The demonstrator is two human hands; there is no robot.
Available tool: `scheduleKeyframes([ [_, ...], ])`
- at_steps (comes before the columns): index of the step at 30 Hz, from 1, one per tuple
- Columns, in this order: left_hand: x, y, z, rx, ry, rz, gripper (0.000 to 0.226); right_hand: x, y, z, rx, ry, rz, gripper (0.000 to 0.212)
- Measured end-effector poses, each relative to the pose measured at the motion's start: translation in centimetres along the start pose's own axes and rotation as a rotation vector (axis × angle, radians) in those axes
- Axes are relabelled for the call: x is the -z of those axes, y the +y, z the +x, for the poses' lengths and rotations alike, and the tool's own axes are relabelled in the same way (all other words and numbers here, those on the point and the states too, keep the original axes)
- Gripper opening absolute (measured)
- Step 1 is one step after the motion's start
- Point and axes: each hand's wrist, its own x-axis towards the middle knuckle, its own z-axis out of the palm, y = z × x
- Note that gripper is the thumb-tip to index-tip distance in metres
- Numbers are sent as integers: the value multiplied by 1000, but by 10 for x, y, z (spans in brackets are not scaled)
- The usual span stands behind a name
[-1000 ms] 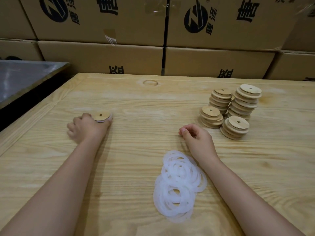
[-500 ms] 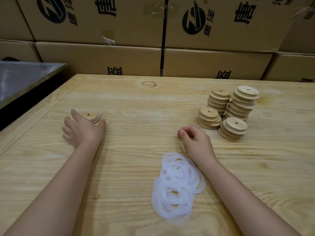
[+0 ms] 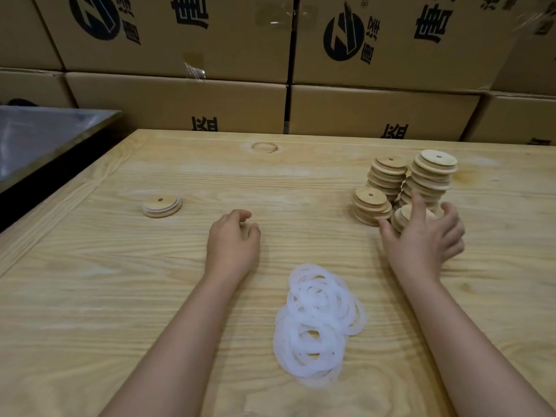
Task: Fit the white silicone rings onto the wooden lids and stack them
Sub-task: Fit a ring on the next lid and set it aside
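Covering much of the nearest lid stack (image 3: 401, 216), the right hand (image 3: 424, 239) hangs over the far right part of the table (image 3: 90, 296). Its fingers (image 3: 418, 203) are spread wide and only slightly bent, with the thumb out to the left of that stack. The hand is a little blurred, so I cannot tell whether any fingertip touches the wood; nothing is pinched or wrapped. Only the left edge and a sliver of the stack's top show past the palm.

Three more stacks of wooden lids (image 3: 388, 176) stand close together just behind and beside it. The tallest stack (image 3: 433, 173), far right, has its lower lids hidden by the fingers, and the lids in each stack are hard to count.

The left hand (image 3: 233, 239) rests on the table near the middle, its fingers loosely curled with the tips partly tucked from view, holding nothing that can be seen. Well to its left, alone, lies a single wooden lid (image 3: 162, 205) with a white ring showing round its edge.

A loose heap of white silicone rings (image 3: 319, 323) lies near, between the two forearms, overlapping so that single rings are hard to pick out. Cardboard boxes (image 3: 180, 97), their dark print cut off by the frame, wall in the far side. A grey metal surface (image 3: 45, 133) is cut off at far left.
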Motion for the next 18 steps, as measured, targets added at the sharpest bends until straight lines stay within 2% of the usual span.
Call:
scheduleKeyframes([
  [3,-3,1,2,-17,-46,63,28,-3,11,8,-103,-87,-34,60],
  [6,-5,0,4,-31,-60,102,27,-6,16,12,-126,-129,28,53],
  [11,-5,0,7,-17,-74,100,26,-2,11,10,-132,-12,127,49],
  [14,-4,1,6,-60,-83,31,22,6,1,5,-14,82,263,48],
  [18,-2,13,-2,-93,-276,-377,10,12,-26,-20,325,-17,482,49],
])
